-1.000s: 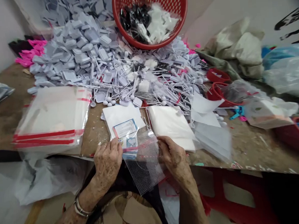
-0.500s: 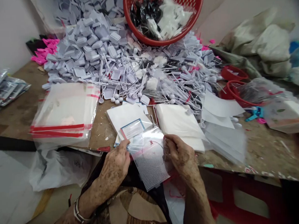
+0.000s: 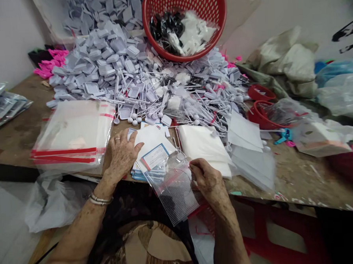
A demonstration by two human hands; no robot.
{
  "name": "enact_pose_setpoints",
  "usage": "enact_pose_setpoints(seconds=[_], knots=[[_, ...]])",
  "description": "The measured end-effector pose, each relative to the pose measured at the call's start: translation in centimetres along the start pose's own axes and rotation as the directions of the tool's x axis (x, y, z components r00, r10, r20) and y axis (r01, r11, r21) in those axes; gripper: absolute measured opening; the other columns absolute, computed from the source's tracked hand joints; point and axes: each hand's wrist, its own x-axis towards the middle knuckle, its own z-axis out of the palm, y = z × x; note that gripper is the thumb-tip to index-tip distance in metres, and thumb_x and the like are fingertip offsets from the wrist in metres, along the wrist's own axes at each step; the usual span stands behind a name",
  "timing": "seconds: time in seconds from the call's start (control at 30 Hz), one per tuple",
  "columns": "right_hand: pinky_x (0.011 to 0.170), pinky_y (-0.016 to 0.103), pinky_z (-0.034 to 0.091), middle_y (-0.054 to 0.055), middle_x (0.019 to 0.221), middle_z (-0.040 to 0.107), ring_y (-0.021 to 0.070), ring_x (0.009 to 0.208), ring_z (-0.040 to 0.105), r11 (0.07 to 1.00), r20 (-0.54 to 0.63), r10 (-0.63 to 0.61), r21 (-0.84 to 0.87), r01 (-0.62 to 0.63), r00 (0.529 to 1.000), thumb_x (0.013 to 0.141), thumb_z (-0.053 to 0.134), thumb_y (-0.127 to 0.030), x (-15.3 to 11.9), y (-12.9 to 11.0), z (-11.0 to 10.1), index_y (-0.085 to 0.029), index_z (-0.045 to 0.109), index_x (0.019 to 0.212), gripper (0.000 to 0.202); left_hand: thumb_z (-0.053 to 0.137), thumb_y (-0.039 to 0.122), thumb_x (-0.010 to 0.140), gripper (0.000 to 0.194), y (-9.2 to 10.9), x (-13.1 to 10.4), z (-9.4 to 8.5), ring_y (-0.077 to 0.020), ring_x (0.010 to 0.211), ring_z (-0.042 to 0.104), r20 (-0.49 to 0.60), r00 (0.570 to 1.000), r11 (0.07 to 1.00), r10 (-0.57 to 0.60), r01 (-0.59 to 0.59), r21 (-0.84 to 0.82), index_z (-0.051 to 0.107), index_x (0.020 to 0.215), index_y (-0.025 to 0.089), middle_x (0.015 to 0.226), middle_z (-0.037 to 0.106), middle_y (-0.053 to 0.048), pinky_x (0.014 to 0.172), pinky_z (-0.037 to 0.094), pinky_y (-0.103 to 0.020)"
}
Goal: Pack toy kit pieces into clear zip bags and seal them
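My right hand (image 3: pixel 207 179) pinches the right edge of a clear sheet with a fine grid pattern (image 3: pixel 178 199), which hangs over the table's front edge. My left hand (image 3: pixel 122 152) has its thumb and fingers apart, palm down, at the left side of a stack of white sheets (image 3: pixel 150 135). A small blue-bordered card (image 3: pixel 155 156) lies on that stack, partly beside the clear sheet. Clear bags with red strips (image 3: pixel 72 129) lie left of my left hand. Behind my right hand is a pile of white film sheets (image 3: pixel 202 146).
Behind the stacks rises a heap of pale plastic pieces (image 3: pixel 102 65). A red basket (image 3: pixel 187 56) with black and white packets rests on it. Smaller red baskets (image 3: pixel 263 121) and translucent sheets (image 3: pixel 252 163) are at the right. A red stool (image 3: pixel 276 229) stands below.
My left hand has let go of the clear sheet, moved up and left to the white stack, and opened. My right hand still holds the sheet. The view has shifted slightly.
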Motion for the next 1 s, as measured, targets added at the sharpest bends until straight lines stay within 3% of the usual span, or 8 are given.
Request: enact_pose_setpoints(seconds=[0.13, 0.3, 0.47, 0.7, 0.9, 1.0], knots=[[0.058, 0.027, 0.04, -0.001, 0.062, 0.059, 0.0148, 0.055, 0.052, 1.0, 0.026, -0.007, 0.017, 0.007, 1.0, 0.088, 0.046, -0.04, 0.1, -0.6, 0.1, -0.022, 0.06, 0.083, 0.023, 0.041, 0.041, 0.099, 0.048, 0.2, 1.0, 1.2, -0.0381, 0.121, 0.05, 0.109, 0.993, 0.999, -0.043, 0.043, 0.008, 0.053, 0.138, 0.016, 0.14, 0.055, -0.017, 0.098, 0.04, -0.055], [0.064, 0.028, 0.042, 0.0, 0.066, 0.061, 0.0167, 0.062, 0.055, 1.0, -0.025, -0.014, 0.027, 0.015, 1.0, 0.087, 0.048, -0.039, 0.8, -1.3, 0.8, -0.022, 0.06, 0.083, 0.021, 0.041, 0.041, 0.099, 0.049, 0.1, 0.4, 1.1, -0.0408, 0.123, 0.046, 0.096, 0.994, 0.998, -0.053, 0.05, 0.036, 0.051, 0.14, 0.017, 0.139, 0.055, -0.015, 0.097, 0.039, -0.056], [0.068, 0.029, 0.044, 0.003, 0.073, 0.067, 0.0184, 0.068, 0.058, 0.998, -0.006, -0.033, 0.054, 0.033, 0.999, 0.085, 0.05, -0.038, 1.6, -1.5, 2.1, -0.022, 0.062, 0.082, 0.021, 0.041, 0.043, 0.099, 0.051, -0.1, 0.3, 1.3, -0.0396, 0.121, 0.047, 0.13, 0.991, 1.0, -0.02, 0.017, 0.026, 0.049, 0.142, 0.017, 0.139, 0.055, -0.016, 0.096, 0.04, -0.054], [0.067, 0.03, 0.044, 0.001, 0.07, 0.064, 0.0183, 0.067, 0.059, 0.996, 0.011, -0.019, 0.082, 0.018, 1.0, 0.082, 0.051, -0.038, 2.5, -2.0, 3.2, -0.022, 0.058, 0.08, 0.017, 0.043, 0.044, 0.098, 0.053, -0.5, 0.4, 1.7, -0.0386, 0.125, 0.045, 0.137, 0.991, 1.0, -0.011, 0.007, 0.027, 0.048, 0.143, 0.019, 0.145, 0.05, -0.016, 0.099, 0.04, -0.054], [0.071, 0.031, 0.047, 0.002, 0.077, 0.065, 0.0184, 0.07, 0.061, 0.991, -0.006, -0.022, 0.132, 0.023, 1.0, 0.082, 0.052, -0.038, 3.5, -3.0, 3.6, -0.022, 0.053, 0.088, 0.017, 0.047, 0.042, 0.096, 0.05, -0.5, 1.7, 0.8, -0.038, 0.123, 0.049, 0.117, 0.993, 1.0, 0.0, 0.0, -0.001, 0.052, 0.14, 0.018, 0.14, 0.055, -0.017, 0.099, 0.042, -0.055], [0.073, 0.033, 0.048, 0.003, 0.081, 0.065, 0.0193, 0.073, 0.061, 0.992, -0.033, -0.02, 0.128, 0.024, 0.999, 0.081, 0.052, -0.039, 4.5, -3.4, 4.1, -0.022, 0.052, 0.09, 0.019, 0.051, 0.043, 0.095, 0.051, 0.1, 2.1, 0.2, -0.039, 0.132, 0.044, 0.071, 0.997, 1.0, 0.022, -0.022, 0.001, 0.053, 0.139, 0.019, 0.146, 0.048, -0.019, 0.105, 0.037, -0.056]])
